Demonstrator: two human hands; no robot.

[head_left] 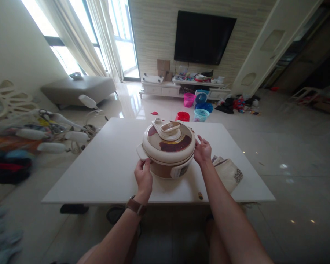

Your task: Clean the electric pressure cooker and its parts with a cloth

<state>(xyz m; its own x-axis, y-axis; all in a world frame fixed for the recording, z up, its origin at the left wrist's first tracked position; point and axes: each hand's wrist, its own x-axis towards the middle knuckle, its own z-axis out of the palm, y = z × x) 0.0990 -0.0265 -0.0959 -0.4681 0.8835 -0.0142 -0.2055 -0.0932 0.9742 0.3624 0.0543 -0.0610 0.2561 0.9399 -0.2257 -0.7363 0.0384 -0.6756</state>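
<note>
Centrally, lidded cooker [168, 156] between hands [143, 178] [203, 151], contents unclear.

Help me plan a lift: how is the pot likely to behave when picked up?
The pot is probably heavy, given its bulky body. It should stay rigid, since its walls look hard. Its glossy lid might feel slippery.

From your head, the one view looks forward and down, above and behind your left hand [143, 179] and right hand [203, 151], near the desk [101, 170], far from the TV [205, 37].
</note>
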